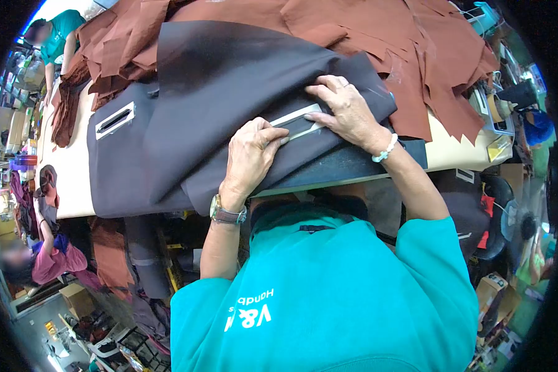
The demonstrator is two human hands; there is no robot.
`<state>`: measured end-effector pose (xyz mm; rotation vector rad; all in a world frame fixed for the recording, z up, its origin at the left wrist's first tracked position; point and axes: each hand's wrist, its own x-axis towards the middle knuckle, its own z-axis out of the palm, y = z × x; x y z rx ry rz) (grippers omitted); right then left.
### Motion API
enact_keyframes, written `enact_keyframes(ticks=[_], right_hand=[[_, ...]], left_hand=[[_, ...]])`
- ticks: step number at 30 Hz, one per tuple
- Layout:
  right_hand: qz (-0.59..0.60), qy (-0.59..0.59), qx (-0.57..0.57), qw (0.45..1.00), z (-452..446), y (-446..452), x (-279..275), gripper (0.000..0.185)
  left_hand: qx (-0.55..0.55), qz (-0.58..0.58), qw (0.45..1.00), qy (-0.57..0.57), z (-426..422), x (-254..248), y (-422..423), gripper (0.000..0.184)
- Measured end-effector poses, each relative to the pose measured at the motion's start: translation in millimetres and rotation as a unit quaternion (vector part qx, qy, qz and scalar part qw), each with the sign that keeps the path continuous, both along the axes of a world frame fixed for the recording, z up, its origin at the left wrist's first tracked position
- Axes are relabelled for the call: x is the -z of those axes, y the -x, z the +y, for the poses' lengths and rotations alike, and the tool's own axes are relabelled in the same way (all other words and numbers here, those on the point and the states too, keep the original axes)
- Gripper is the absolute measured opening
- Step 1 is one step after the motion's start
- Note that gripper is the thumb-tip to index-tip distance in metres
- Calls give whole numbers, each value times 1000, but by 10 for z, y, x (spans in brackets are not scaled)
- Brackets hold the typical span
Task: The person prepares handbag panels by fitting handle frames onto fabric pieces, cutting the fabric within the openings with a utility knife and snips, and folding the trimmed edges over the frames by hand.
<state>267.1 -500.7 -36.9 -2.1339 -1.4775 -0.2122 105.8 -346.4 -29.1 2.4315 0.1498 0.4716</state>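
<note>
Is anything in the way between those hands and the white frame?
Nothing visible is: the left hand and right hand both touch the white frame, which lies on dark fabric.

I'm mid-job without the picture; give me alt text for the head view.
A person's left hand and right hand both touch a narrow white rectangular frame on folded dark fabric. A second white frame lies on the fabric's left part, and rust-brown fabric pieces are heaped across the far side of the pale worktable.
</note>
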Motion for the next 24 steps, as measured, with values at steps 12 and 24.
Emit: enact_keyframes(ticks=[12,24], right_hand=[[-21,50,-9,998,50,29,-21,61],[-24,35,-90,995,585,501,77,55]], left_hand=[[-57,68,995,40,262,-133,486,13],[-86,51,995,29,291,-95,584,19]])
